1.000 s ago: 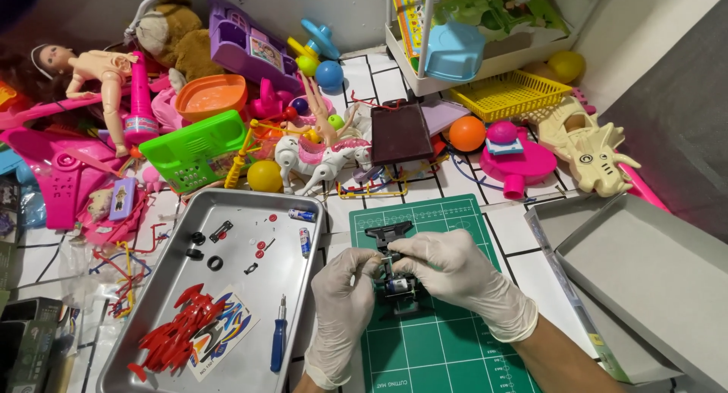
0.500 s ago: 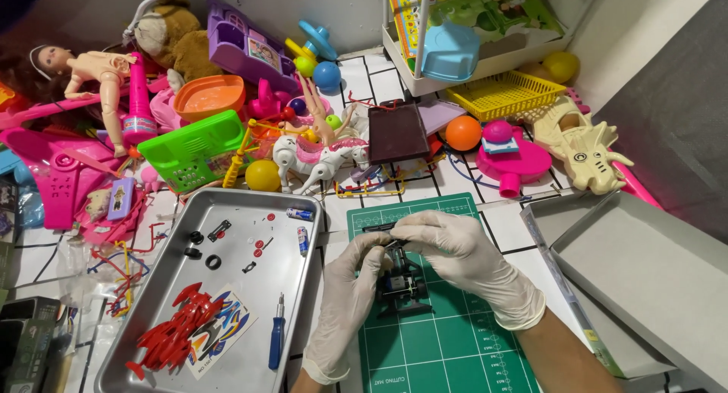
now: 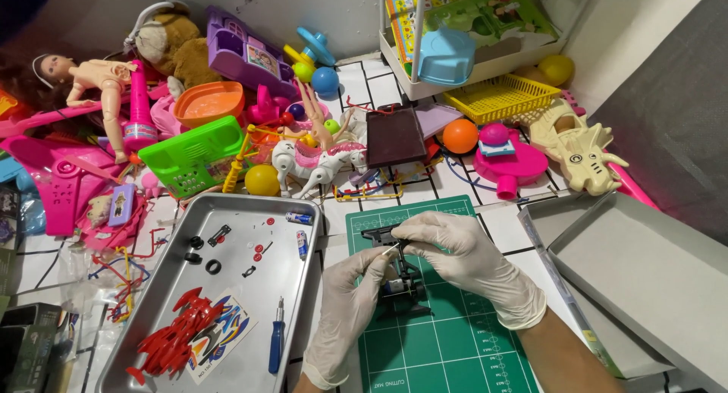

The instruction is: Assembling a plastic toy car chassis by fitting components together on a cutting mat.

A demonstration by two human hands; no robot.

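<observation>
Both my hands wear white gloves over a green cutting mat [image 3: 447, 355]. My left hand [image 3: 353, 302] pinches the black toy car chassis [image 3: 400, 283] from the left. My right hand [image 3: 462, 260] reaches over it from the right, fingertips closed on a small part at the chassis's top front. The chassis stands on the mat, partly hidden by my fingers. To the left lies a metal tray [image 3: 227, 287] holding the red car body shell [image 3: 173, 344], a blue-handled screwdriver [image 3: 277, 346], small black wheels [image 3: 203, 256], two small batteries and tiny parts.
Toys crowd the far side: a doll [image 3: 98, 86], a green toy basket [image 3: 193, 154], a white toy horse [image 3: 311, 165], balls, a pink toy [image 3: 508, 161], a yellow basket [image 3: 500, 97]. A grey box lid [image 3: 644, 264] lies at the right, a white shelf rack [image 3: 455, 51] behind.
Both hands shifted slightly away from me on the mat and tightened around the chassis. The right fingertips now pinch a small part at its front end.
</observation>
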